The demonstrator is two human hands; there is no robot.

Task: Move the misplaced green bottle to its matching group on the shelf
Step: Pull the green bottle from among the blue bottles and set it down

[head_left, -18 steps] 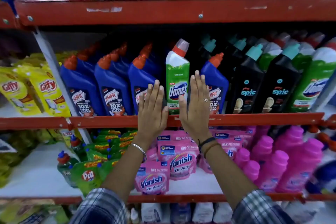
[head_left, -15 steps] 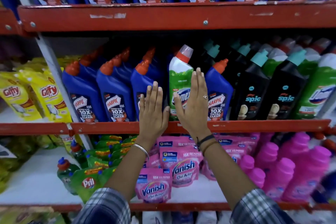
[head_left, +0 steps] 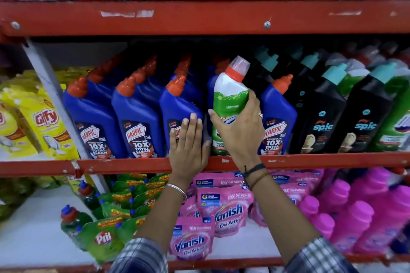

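Note:
The misplaced green bottle (head_left: 230, 97), white-shouldered with a red and grey cap, stands among blue Harpic bottles (head_left: 137, 122) on the middle shelf. My right hand (head_left: 239, 133) wraps around its body, thumb on the left side and fingers on the right. My left hand (head_left: 188, 146) lies flat with fingers apart against the blue bottle just left of it. The matching green bottles (head_left: 397, 122) stand at the far right of the same shelf, partly behind black Spic bottles (head_left: 321, 117).
A red shelf beam (head_left: 199, 15) runs close above the bottle caps. The red shelf lip (head_left: 133, 165) runs below my hands. Yellow Giffy pouches (head_left: 44, 122) sit at left. Pink Vanish pouches (head_left: 224, 213), pink bottles (head_left: 363, 213) and green Pril packs (head_left: 104, 237) fill the lower shelf.
My right hand has gone from flat beside the green bottle to wrapped around it. The left hand stayed flat on the blue bottle. The view moved closer.

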